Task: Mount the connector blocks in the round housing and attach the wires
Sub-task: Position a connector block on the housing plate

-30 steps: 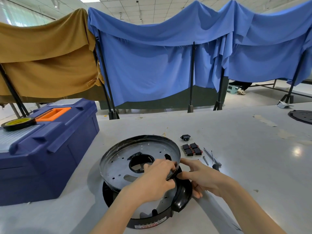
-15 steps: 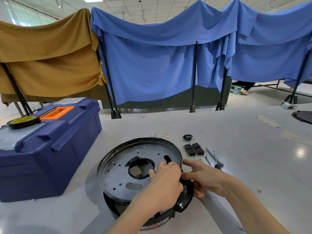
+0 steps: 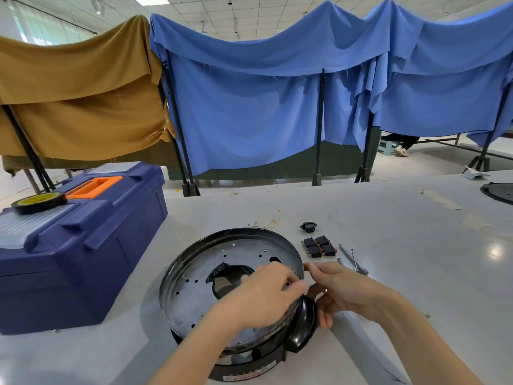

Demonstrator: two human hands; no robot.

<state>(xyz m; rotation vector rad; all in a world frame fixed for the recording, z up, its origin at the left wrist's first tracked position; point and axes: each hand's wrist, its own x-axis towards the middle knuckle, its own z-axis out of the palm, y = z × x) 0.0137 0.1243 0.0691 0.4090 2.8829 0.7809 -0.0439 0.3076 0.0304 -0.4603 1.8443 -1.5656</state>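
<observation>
- The round housing (image 3: pixel 194 276), a metal pan sitting on a black base, is on the table (image 3: pixel 388 232) close to its near edge, about midway along.
- The left hand (image 3: pixel 261 298) reaches across the pan, with its fingers curled over the right side of the rim, gripping it.
- The right hand (image 3: pixel 344 290) is against the outside of the same rim, with its lower fingers curled beside the black handle (image 3: pixel 301 329). I cannot tell if it actually grips anything.
- Four connector blocks (image 3: pixel 319 245) lie in a tight cluster just beyond the housing on its right, and a single black socket (image 3: pixel 308 227) lies just behind them.
- Thin screwdrivers (image 3: pixel 354 259) lie just to the right of the blocks.
- A blue toolbox (image 3: pixel 83 240) stands toward the left edge, with a roll of tape (image 3: pixel 39 202) on its lid.
</observation>
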